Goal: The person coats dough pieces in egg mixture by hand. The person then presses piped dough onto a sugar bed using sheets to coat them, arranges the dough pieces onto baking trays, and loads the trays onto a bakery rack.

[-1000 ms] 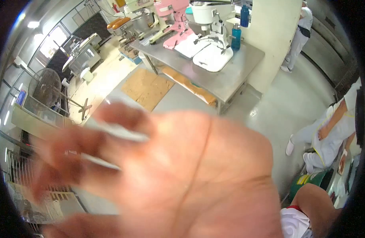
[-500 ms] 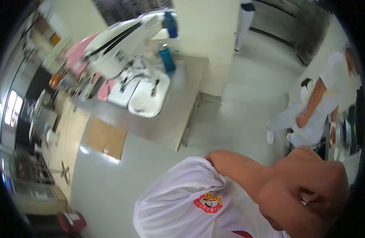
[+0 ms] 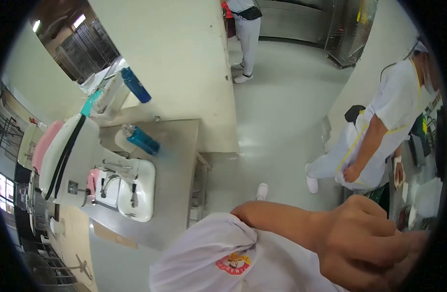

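My left hand [image 3: 357, 238] is at the lower right, at the end of a bare forearm that reaches across from a white sleeve [image 3: 199, 248] with a red and yellow emblem. Its fingers are curled in, and whatever they hold, if anything, is hidden. Against them, at the dark right edge, shows a patch of skin that looks like part of my right hand [image 3: 414, 246]; its fingers cannot be made out. No tool or object is visible at either hand.
A steel table [image 3: 177, 170] on the left carries a white stand mixer [image 3: 70, 160], a white tray [image 3: 144, 187] and a blue bottle [image 3: 143, 140]. A co-worker in white [image 3: 379, 126] stands at a right-hand counter. Another person [image 3: 247, 39] stands beyond the wall [image 3: 184, 63].
My view has swung to the right, so the table and mixer sit further left and lower. The far person shows more fully. My left hand stays curled at the lower right.
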A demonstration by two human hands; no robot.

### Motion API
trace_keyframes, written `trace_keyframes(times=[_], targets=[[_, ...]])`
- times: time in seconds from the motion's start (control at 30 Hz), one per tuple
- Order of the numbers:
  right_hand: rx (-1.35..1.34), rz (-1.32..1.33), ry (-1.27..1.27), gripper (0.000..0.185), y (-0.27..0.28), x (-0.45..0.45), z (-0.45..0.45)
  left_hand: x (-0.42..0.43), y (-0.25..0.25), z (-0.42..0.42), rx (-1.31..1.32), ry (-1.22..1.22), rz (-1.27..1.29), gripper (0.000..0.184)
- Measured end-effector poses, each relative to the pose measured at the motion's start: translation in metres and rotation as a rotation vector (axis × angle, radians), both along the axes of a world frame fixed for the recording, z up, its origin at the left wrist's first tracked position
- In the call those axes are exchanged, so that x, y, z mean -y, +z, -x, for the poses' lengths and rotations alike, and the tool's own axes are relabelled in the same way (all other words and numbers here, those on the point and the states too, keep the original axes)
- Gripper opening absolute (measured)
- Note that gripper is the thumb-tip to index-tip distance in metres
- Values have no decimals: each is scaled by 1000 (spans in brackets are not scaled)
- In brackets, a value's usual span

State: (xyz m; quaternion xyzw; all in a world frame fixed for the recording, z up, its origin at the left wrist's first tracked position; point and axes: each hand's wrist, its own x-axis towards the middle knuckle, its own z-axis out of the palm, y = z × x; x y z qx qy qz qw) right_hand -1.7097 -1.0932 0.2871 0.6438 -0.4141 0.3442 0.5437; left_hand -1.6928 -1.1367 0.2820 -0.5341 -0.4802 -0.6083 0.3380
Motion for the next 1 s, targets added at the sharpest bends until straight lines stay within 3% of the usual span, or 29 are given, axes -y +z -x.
trace_keyframes(times=[0.4, 0.67, 0.9, 1.0], targets=[[-49, 115, -122, 37, 35, -65, 249, -33, 11, 232, 42, 91, -47, 10], [-75, 125, -257, 39, 40, -78, 357, -33, 8, 343, 88, 75, -93, 11], [-91, 90, -384, 41, 51, -56, 443, 14, 8, 440, 104, 127, -141, 11], [-116, 115, -400, 41, 50, -41, 478, 24, 8, 490, 95, -82, -90, 14]])
